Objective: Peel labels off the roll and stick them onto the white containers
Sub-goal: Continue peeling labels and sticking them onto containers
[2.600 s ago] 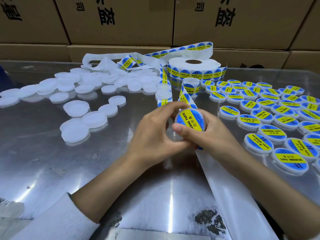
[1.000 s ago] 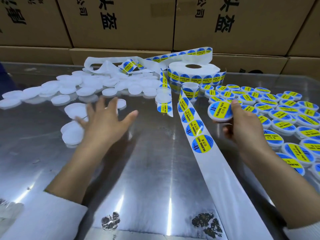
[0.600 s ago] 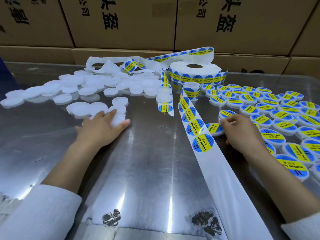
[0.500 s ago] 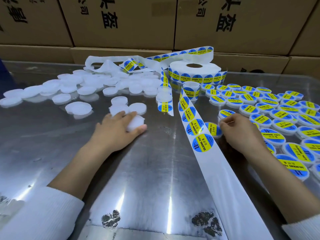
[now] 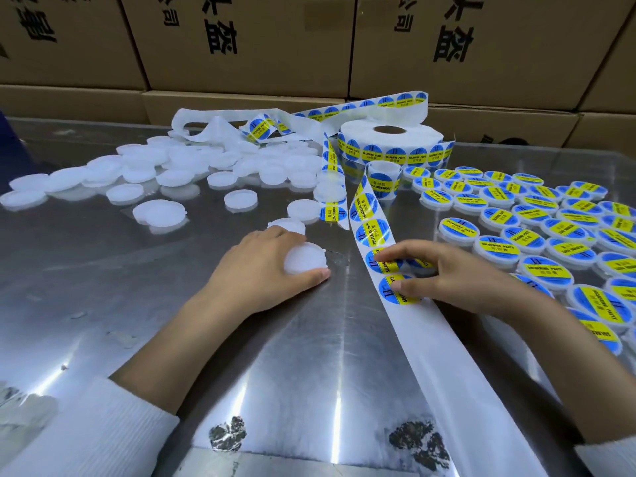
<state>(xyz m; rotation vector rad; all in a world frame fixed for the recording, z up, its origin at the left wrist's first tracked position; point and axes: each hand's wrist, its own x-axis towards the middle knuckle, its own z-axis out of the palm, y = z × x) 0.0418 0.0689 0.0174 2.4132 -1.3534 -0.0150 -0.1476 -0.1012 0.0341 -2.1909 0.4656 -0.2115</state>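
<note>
Gripping white container — left hand curled round it; right hand fingertips pinching label on strip.

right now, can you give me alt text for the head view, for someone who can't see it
A person's left hand grips a blank white container on a metal table, while the right hand fingers touch blue-and-yellow labels on the backing strip. Unlabelled containers lie left, labelled ones right, the label roll behind.
</note>
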